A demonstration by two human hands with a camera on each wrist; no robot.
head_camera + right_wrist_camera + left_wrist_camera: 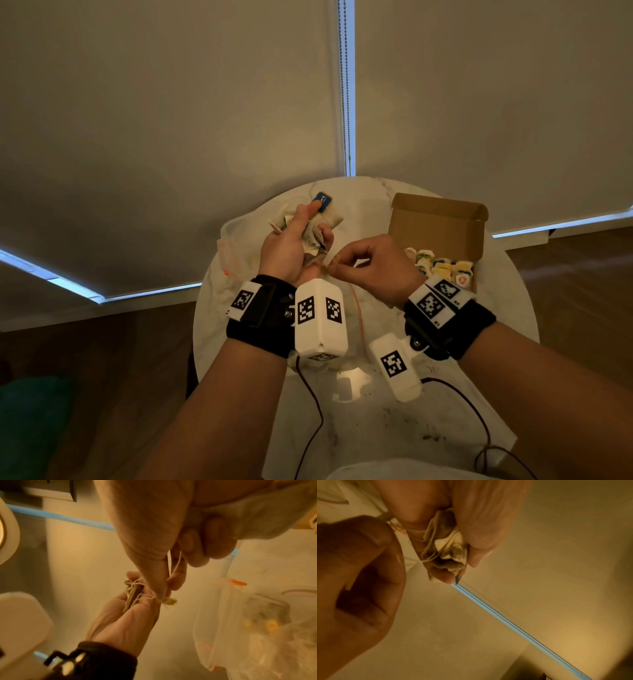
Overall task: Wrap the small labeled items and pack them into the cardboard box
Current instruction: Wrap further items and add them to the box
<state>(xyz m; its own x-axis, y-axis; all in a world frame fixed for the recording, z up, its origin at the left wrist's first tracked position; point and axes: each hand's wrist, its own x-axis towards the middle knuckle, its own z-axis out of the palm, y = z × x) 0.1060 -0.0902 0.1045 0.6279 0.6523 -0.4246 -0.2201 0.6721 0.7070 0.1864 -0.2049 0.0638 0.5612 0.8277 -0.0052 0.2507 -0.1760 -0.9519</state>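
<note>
Left of the cardboard box [436, 224], the left hand [291, 250] grips a tea bag [447, 545]; its fingers are curled tight round it; nearer the box, the right hand [368, 262] pinches its thin string [175, 566]; a hard tug might snap it.

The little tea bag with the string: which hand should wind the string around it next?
The right hand, probably. It already pinches the string's end, while the left hand is full, gripping the tea bag and a blue packet.
</note>
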